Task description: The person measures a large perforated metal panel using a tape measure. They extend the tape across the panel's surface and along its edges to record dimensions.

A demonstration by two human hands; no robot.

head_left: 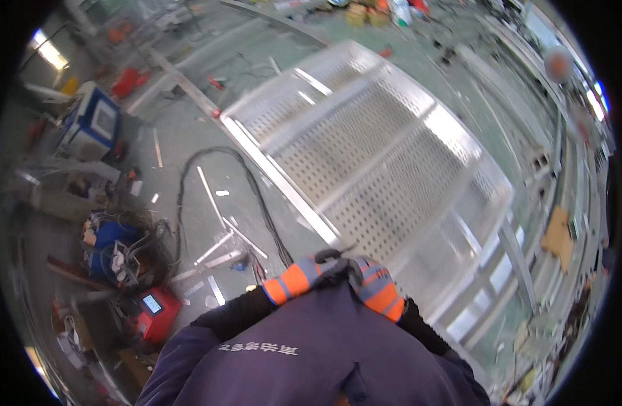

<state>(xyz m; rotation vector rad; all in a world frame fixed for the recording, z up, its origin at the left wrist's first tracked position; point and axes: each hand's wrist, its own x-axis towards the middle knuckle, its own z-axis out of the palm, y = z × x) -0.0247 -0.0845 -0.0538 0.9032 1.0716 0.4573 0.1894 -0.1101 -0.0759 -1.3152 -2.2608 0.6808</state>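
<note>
Your hands are both pulled in tight against your chest, gloves on: left hand (292,283) in the orange and grey glove, right hand (380,289) in the matching one, nearly touching each other at the middle. Between them sits a small dark thing (332,260), maybe a tool or a cable end; too small and blurred to name. Both hands look curled closed around or beside it, but you can't tell from here which one really has hold of it, or whether either does. The perforated metal panel (365,152) lies straight ahead of your hands, just past the fingertips, near edge almost under them. Its long axis runs diagonally, from near you at lower right away to upper left, with raised ribs running the same way. The bright edge rail (277,176) on its left side follows that line and ends close in front of the left hand. Right hand is a shade nearer the panel body, left hand nearer the rail. A black cable (189,183) loops on the floor to your left, running back toward your hands. The red box with a small screen (155,311) sits low left, well apart from the panel.
</note>
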